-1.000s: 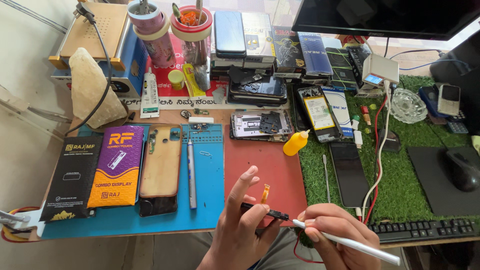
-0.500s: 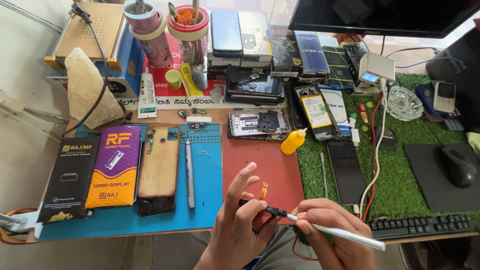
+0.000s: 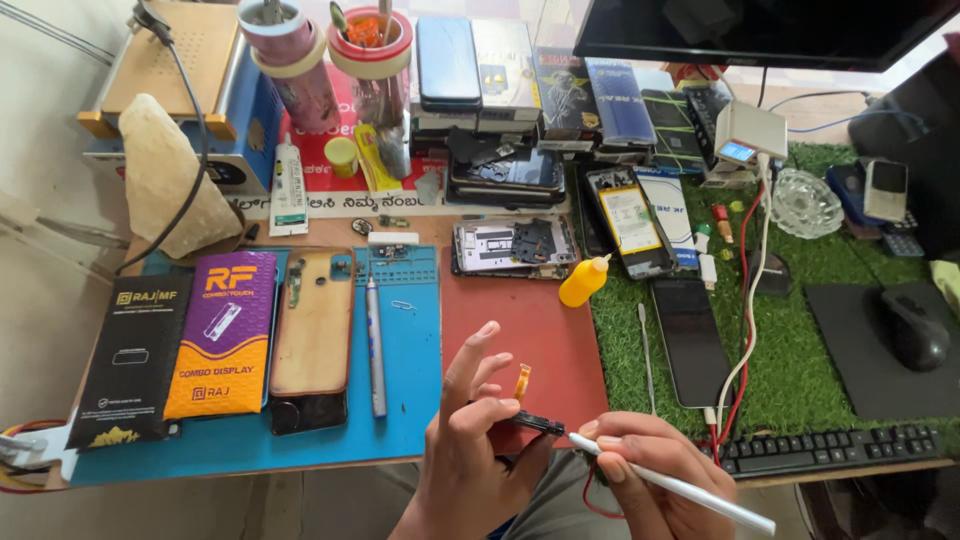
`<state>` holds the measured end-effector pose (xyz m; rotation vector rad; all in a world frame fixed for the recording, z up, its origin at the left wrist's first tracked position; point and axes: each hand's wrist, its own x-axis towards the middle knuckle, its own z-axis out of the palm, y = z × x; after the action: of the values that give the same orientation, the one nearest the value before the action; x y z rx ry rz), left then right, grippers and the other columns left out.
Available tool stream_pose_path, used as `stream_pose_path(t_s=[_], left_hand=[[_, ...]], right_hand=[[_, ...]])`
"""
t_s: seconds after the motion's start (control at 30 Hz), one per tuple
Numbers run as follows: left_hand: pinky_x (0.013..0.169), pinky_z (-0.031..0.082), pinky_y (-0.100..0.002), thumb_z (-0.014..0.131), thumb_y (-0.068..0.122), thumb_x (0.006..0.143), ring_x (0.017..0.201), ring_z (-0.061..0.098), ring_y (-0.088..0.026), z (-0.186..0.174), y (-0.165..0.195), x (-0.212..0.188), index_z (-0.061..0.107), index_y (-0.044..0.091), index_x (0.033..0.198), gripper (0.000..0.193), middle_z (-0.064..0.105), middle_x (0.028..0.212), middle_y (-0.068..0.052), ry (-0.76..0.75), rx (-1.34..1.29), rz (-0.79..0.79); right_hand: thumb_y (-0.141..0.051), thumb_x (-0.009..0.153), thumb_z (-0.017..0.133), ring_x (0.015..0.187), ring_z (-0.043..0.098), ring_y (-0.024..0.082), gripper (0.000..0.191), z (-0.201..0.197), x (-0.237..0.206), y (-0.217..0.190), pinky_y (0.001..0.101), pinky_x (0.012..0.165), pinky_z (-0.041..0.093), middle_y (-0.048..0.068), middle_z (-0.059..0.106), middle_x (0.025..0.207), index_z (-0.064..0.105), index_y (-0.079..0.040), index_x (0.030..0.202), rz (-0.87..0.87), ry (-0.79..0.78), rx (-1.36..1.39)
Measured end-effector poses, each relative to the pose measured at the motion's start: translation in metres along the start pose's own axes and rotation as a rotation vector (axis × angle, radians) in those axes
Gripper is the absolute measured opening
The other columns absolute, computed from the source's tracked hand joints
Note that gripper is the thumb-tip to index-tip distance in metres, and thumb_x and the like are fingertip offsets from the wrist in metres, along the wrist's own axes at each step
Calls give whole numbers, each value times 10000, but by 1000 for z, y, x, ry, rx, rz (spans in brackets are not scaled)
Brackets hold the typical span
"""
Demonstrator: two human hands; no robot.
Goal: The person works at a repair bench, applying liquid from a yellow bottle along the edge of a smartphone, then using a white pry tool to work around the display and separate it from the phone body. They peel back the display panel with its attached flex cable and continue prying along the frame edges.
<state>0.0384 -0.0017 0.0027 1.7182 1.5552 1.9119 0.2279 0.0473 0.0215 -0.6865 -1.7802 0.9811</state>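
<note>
Small black phone part (image 3: pixel 537 423), pinched at the counter's (image 3: pixel 520 330) front edge.
Our left hand (image 3: pixel 470 440) grips its end; right hand (image 3: pixel 640 470) clasps a white tool (image 3: pixel 690 490). We judge it light, fragile; hold its edges.

Phone repair workshop: stacked phones (image 3: pixel 478 62), opened handset (image 3: pixel 512 246), blue work mat (image 3: pixel 410 340) (cluttered bench).

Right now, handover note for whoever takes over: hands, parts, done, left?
Left hand: grip pinches a small black part with an orange flex strip, raised over the red mat.
Right hand: holds a white pen-shaped tool, tip at the part.
On the bench: opened phone frame, back cover and screwdriver on the blue mat, yellow bottle, dark phone on the green turf.
Done: phone opened, cover off.
Left: the part is not in the frame; cover still off.
</note>
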Motion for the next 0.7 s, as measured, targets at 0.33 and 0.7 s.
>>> stream_pose_path(t_s=[0.33, 0.7], left_hand=[[900, 642, -445, 904, 112, 809, 1263, 684, -430, 1, -4, 4, 371, 148, 1228, 679, 393, 1566, -307, -17, -34, -5], [882, 631, -408, 933, 139, 794, 1198, 699, -365, -14, -7, 12, 384, 135, 1247, 712, 428, 1526, -303, -161, -98, 58]], right_hand=[[-21, 950, 699, 969, 771, 251, 97, 2, -12, 17, 373, 906, 629, 238, 753, 1053, 693, 0, 1045, 13, 73, 113], [-1, 967, 671, 997, 764, 269, 106, 7, -11, 13, 390, 913, 630, 253, 731, 1069, 686, 25, 1069, 48, 85, 187]])
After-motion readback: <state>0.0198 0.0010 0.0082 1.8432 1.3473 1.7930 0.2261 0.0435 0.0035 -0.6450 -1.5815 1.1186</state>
